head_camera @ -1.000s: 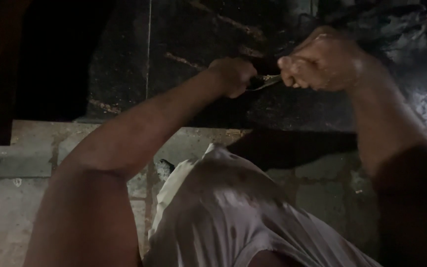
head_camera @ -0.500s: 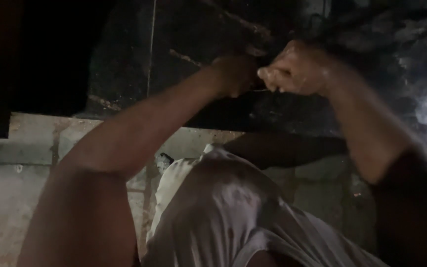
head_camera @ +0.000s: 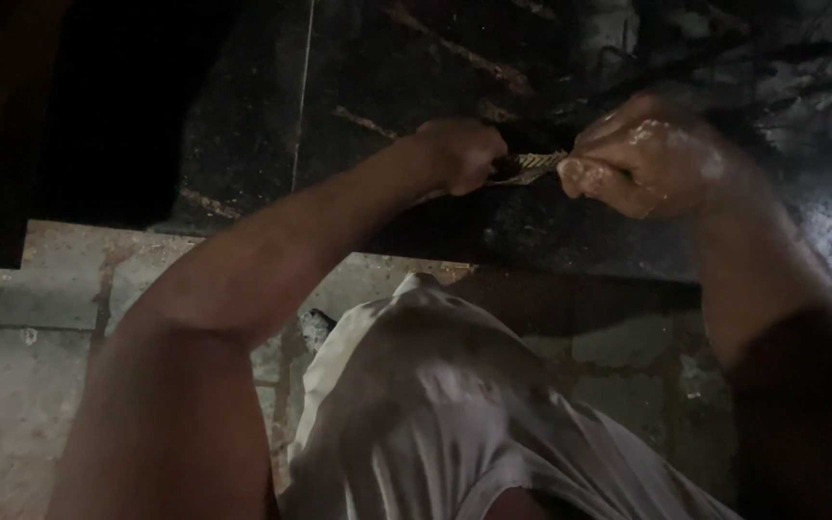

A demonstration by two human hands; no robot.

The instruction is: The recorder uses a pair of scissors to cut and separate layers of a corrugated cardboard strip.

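My left hand [head_camera: 459, 154] and my right hand [head_camera: 652, 169] are both closed into fists, held close together over a dark, wet stone slab [head_camera: 387, 87]. Between them stretches a short, thin, twisted, pale strip [head_camera: 532, 166], gripped at one end by each hand. What the strip is made of is too dim to tell. My right hand looks wet and shiny. Both forearms reach forward from the bottom of the view.
The dark slab has rusty streaks and a pale seam line [head_camera: 302, 96]. Below it runs a grey concrete step or ledge [head_camera: 40, 289]. My light, damp shirt [head_camera: 455, 414] fills the lower middle. The left top corner is in deep shadow.
My right hand drew in close to my left hand half a second ago, then moved back out to the right, showing the strip taut between them again.
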